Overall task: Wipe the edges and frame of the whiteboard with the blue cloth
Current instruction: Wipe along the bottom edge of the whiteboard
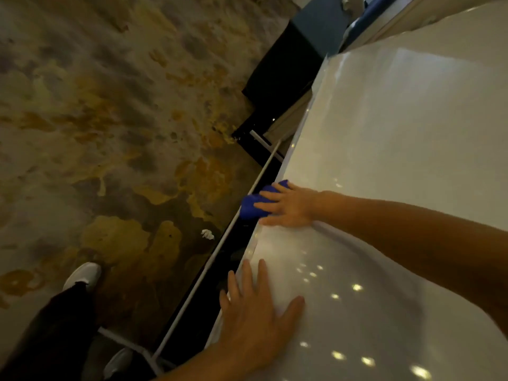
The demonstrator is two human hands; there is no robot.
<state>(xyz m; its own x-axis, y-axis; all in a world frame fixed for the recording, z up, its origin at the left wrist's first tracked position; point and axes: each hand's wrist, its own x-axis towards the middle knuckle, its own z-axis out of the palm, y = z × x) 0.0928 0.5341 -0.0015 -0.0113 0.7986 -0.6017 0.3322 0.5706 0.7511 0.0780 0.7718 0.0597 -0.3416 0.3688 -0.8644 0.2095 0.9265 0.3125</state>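
Right hand (288, 206) pressed with fingers spread over the bunched blue cloth (254, 206) at the whiteboard (398, 147) frame's lower edge, left hand (255, 312) flat, open, empty on the board nearby.

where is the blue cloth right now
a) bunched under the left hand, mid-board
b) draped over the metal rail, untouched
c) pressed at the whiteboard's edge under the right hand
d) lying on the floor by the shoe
c: the blue cloth sits at the edge of the whiteboard with the right hand on it, while the left hand lies flat and bare on the board nearer the camera.
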